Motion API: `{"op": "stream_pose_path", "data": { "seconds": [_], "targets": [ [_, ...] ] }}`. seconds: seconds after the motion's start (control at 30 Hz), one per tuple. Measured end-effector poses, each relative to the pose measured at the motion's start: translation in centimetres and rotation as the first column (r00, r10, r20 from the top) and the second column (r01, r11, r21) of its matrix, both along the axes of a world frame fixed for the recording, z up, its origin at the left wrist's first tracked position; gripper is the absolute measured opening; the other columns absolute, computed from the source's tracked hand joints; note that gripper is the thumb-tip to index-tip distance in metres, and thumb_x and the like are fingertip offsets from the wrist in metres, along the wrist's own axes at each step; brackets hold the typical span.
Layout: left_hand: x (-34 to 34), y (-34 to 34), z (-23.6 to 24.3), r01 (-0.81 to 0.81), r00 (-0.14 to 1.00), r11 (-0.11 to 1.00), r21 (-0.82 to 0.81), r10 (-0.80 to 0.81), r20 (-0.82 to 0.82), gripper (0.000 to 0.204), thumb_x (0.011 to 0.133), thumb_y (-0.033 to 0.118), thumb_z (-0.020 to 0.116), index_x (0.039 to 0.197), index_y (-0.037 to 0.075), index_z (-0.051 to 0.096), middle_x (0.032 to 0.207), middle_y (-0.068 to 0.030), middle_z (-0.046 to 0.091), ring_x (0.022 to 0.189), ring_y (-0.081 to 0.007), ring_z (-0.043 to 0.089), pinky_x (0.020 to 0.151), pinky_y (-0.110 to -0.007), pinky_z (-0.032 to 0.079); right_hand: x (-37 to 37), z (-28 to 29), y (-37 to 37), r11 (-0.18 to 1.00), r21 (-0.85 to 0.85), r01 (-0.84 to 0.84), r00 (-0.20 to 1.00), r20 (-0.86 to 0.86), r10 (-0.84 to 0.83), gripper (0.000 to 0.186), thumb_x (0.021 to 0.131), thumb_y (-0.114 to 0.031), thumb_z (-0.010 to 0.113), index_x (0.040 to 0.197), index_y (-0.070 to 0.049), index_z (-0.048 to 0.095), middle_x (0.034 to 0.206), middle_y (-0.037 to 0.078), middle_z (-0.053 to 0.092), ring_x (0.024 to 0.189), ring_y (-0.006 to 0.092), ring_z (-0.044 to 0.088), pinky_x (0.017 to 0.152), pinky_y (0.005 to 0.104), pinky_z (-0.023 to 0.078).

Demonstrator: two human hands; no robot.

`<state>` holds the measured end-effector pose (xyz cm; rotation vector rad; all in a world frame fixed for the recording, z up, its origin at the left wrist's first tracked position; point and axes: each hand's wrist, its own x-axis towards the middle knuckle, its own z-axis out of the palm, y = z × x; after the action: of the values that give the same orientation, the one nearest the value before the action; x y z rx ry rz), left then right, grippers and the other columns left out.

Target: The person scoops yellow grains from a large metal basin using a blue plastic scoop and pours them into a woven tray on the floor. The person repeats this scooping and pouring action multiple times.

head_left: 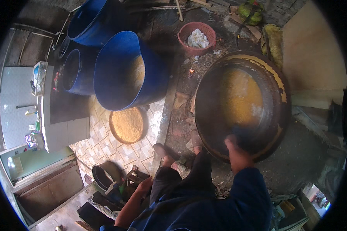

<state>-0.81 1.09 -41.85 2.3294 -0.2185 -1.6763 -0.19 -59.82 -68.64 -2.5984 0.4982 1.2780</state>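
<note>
My right hand [232, 143] reaches over the near rim of a large, dark round pan [275, 127]. It is closed on a dark blue thing [243, 133], blurred and shaded, whose kind I cannot make out. Beyond it, a yellow grainy mass [241, 98] with whitish patches lies in the pan's bottom. Faint steam or haze hangs around the pan. My left hand [144, 186] hangs beside my left thigh, its fingers loosely stretched, and nothing shows in it.
Tall blue tubs [115, 77] stand at the left, one with yellowish stuff inside. A round tray of yellow grains [126, 125] sits on the tiled floor. A red basket [184, 44] holds white cloth or plastic. A dark pot [106, 173] is at lower left; a green gas cylinder [250, 13] stands far right.
</note>
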Motion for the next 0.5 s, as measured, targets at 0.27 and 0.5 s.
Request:
{"op": "stream_pose_path", "data": {
  "seconds": [0.27,0.5],
  "targets": [
    [1.6,-3.7,5.7,-0.156,0.986,0.976,-0.15,0.164,0.042,0.041,0.094,0.022,0.043,0.129,0.001,0.049,0.139,-0.0195,0.043,0.13,-0.0291,0.04,0.107,-0.037,0.032,7.4,-1.6,7.5,0.64,0.221,0.736,0.637,0.095,-0.765,0.032,0.081,-0.031,0.057,0.103,-0.01,0.067,0.089,0.007,0.067,0.082,0.0281,0.061,0.078,0.0427,0.049],
    [-0.3,-1.0,3.5,0.135,0.984,0.984,-0.116,-0.12,0.134,0.034,0.088,0.019,0.046,0.119,0.009,0.056,0.14,-0.0207,0.041,0.13,-0.0322,0.04,0.107,-0.038,0.033,13.6,3.6,9.3,0.174,0.438,0.882,0.216,-0.046,-0.975,0.038,0.082,-0.032,0.058,0.114,-0.011,0.062,0.093,0.006,0.066,0.078,0.0285,0.061,0.075,0.0435,0.049]
  ]
}}
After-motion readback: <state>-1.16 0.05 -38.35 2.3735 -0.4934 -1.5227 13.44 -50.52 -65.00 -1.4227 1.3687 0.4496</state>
